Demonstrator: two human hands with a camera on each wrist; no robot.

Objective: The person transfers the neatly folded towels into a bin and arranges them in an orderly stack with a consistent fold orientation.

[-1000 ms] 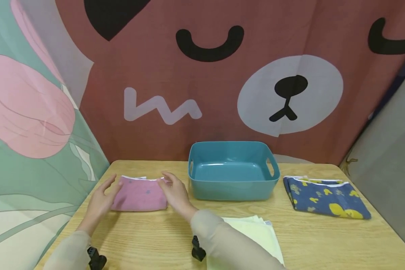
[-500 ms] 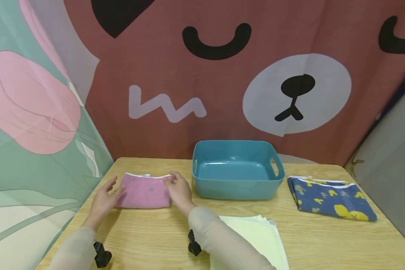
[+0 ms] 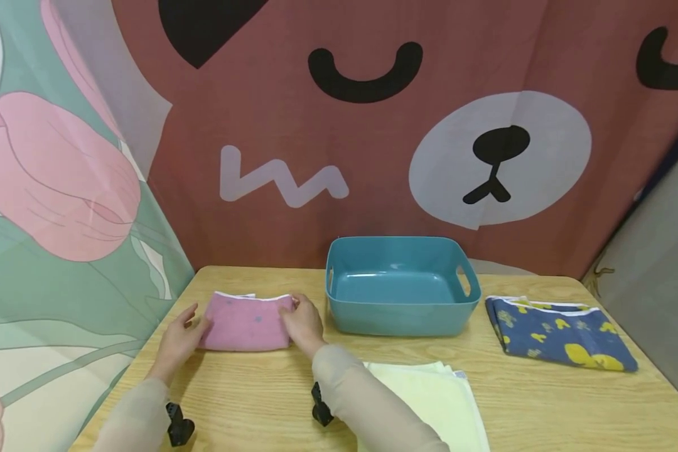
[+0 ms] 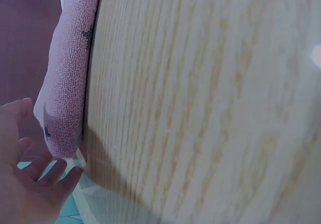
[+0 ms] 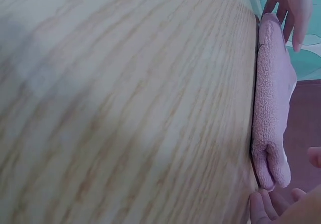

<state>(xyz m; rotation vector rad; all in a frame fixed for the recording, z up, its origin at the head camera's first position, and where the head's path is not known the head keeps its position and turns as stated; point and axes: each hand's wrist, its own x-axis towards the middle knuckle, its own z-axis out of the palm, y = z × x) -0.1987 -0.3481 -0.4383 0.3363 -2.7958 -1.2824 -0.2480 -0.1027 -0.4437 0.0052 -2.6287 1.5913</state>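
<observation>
A folded pink towel (image 3: 245, 323) with white edging and small grey marks lies on the left part of the wooden table. My left hand (image 3: 177, 342) is at its left end, fingers spread and relaxed. In the left wrist view those fingertips are close to the towel's rounded end, and the thumb stands apart. At the opposite end is my right hand (image 3: 305, 323); its thumb overlaps the towel's edge in the head view. From the right wrist, its fingers sit low by the folded layers (image 5: 271, 171), with the thumb raised away from the cloth.
A teal basin (image 3: 401, 319) with side handle holes stands at the table's back middle. To its right lies a folded blue towel (image 3: 559, 333) with yellow patterns. Pale yellow cloths (image 3: 429, 402) lie at the front, partly under the right sleeve. A bear-print curtain hangs behind.
Both hands have drawn a little closer to the ends of the pink towel. The head view has shifted slightly, while the towels and basin keep their places.
</observation>
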